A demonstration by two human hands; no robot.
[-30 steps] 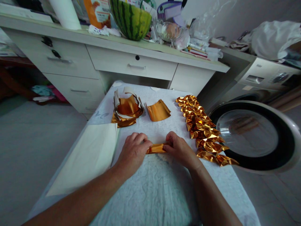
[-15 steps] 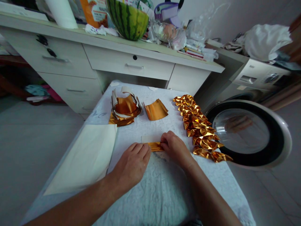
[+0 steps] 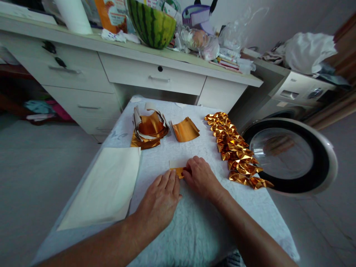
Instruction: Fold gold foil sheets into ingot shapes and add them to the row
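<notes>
A gold foil paper (image 3: 178,172) lies folded on the table, with a strip of its pale backing showing behind it. My left hand (image 3: 162,196) lies on its left part, fingers stretched out flat and side by side. At the right end, the curled fingers of my right hand (image 3: 199,176) pinch the paper and cover that end. Beyond my hands are a small stack of curved gold sheets (image 3: 185,129) and a larger curled bundle of gold sheets (image 3: 148,128). Rows of folded gold foil pieces (image 3: 236,148) run along the table's right side.
A large off-white sheet (image 3: 102,185) covers the left part of the cloth-covered table (image 3: 155,157). Behind stands a white desk (image 3: 155,76) bearing a cut watermelon (image 3: 151,26) and plastic bags. A washing machine's open round door (image 3: 289,155) is close to the table's right edge.
My right hand has shifted slightly left along the foil paper, towards my left hand, and less gold shows between them. My left hand has flattened out more. The camera view has moved slightly.
</notes>
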